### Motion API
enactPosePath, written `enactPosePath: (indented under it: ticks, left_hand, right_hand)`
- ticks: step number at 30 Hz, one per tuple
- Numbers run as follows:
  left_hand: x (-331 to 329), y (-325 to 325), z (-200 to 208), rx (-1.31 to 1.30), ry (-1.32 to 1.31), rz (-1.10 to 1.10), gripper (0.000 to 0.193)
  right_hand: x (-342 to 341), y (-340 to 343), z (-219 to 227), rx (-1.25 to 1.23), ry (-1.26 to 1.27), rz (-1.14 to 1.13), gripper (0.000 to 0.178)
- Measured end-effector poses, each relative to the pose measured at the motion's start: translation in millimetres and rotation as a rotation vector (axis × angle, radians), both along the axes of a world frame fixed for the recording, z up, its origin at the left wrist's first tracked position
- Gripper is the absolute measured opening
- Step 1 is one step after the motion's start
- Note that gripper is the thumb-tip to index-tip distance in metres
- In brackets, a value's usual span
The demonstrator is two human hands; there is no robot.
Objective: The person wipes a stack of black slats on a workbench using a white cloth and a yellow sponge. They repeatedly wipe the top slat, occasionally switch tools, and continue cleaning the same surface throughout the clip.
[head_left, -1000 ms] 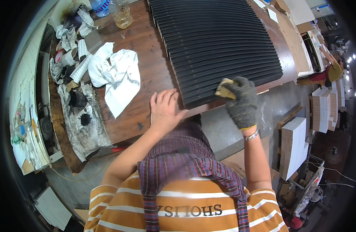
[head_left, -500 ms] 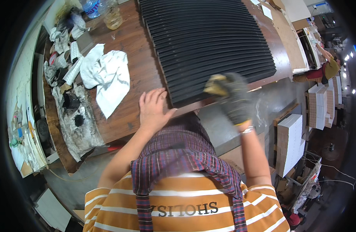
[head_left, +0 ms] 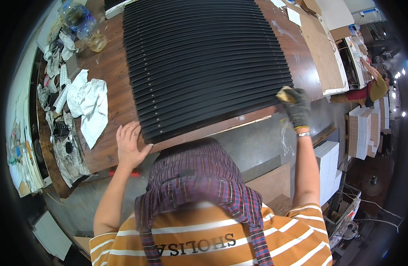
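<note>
The gloved right hand (head_left: 296, 108) is clenched round a yellow sponge (head_left: 284, 94) at the 3 o'clock end of the black slat stack (head_left: 204, 66). The bare left hand (head_left: 129, 146) lies flat and released on the wooden table (head_left: 111, 80) at the stack's 7 o'clock corner. The nearest slats sit close to the table edge; a hard wipe could slide them off. Open room lies toward 9 o'clock, before the white rag (head_left: 89, 104).
</note>
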State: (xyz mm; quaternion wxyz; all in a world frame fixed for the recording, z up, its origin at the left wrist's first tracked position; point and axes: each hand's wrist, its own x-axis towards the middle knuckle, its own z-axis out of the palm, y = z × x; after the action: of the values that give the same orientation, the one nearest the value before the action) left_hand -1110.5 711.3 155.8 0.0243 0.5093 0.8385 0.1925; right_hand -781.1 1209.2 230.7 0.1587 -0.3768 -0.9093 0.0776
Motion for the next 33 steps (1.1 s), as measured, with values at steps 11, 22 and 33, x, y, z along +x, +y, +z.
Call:
enactPosePath:
  ticks: [11,22,33]
  left_hand:
    - [-1,-5,-5,-0.051,0.084,-0.011,0.075]
    - [0,-7,-10,-0.088,0.111,0.022,0.075]
    - [0,-8,-12,-0.095,0.130,0.018,0.078]
  right_hand:
    - [-116,-100,-1,0.051,0.518,0.593,0.043]
    - [-10,101,32,-0.077,-0.117,-0.060,0.028]
    - [-17,114,57,0.109,-0.464,-0.129,0.032]
